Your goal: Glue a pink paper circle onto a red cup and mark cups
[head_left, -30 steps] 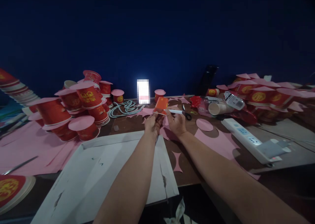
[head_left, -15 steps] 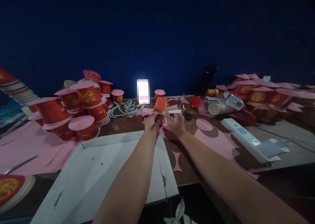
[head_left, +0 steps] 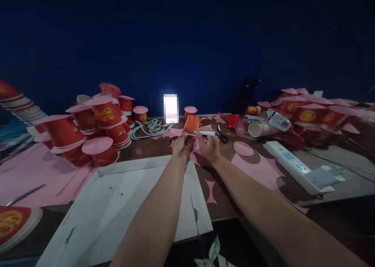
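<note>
My left hand (head_left: 182, 146) is closed around the lower end of a red paper cup (head_left: 191, 123) with a yellow print, its pale rim turned towards me. My right hand (head_left: 209, 146) is closed on a slim white pen-like tube (head_left: 208, 133), whose left end is at the cup's rim; I cannot tell whether it touches. Pink cut paper (head_left: 199, 156) lies beneath the hands. Just right of the right hand is a pair of dark-handled scissors (head_left: 223, 138). A pink paper disc (head_left: 243, 148) lies further right.
Red cups topped with pink discs (head_left: 107, 114) are piled at left, with more (head_left: 307, 114) at far right. A white cardboard tray (head_left: 117, 212) lies in front. A power strip (head_left: 288, 161), a bag of cups (head_left: 262, 128) and a coiled cord (head_left: 149, 128) surround the work area.
Almost nothing differs. The view has shifted very slightly, and both hands keep the same hold on the cup and the white tube.
</note>
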Tool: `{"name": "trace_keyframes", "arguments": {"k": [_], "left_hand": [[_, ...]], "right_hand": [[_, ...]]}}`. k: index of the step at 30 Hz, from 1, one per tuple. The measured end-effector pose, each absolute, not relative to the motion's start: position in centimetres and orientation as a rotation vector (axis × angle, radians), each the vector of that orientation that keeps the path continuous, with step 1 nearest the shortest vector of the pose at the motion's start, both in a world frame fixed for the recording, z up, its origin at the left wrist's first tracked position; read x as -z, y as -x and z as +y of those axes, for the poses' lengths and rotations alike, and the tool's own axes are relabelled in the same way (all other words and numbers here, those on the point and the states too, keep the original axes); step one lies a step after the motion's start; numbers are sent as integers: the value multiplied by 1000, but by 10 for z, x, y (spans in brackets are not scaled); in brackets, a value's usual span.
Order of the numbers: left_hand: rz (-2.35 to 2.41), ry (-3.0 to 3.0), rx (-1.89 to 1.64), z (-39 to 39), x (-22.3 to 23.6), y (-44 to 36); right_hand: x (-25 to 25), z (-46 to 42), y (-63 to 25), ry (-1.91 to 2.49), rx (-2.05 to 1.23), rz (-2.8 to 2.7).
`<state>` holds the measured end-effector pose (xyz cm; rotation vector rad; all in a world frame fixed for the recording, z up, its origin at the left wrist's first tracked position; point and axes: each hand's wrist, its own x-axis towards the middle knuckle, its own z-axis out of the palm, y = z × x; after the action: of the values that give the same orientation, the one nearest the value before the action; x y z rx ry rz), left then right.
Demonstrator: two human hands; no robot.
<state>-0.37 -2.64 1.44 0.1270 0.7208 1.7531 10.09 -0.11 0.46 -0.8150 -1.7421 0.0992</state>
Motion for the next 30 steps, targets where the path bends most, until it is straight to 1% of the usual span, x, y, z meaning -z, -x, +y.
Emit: {"name": "trace_keyframes", "arguments": {"k": [18, 30], "left_hand": [[748, -105, -1762, -27, -14, 3], [745, -109, -1758, -26, -14, 4]], "right_hand": [[-5, -1, -102, 842, -220, -1753], [-4, -3, -100, 841, -136, -1729]]}}
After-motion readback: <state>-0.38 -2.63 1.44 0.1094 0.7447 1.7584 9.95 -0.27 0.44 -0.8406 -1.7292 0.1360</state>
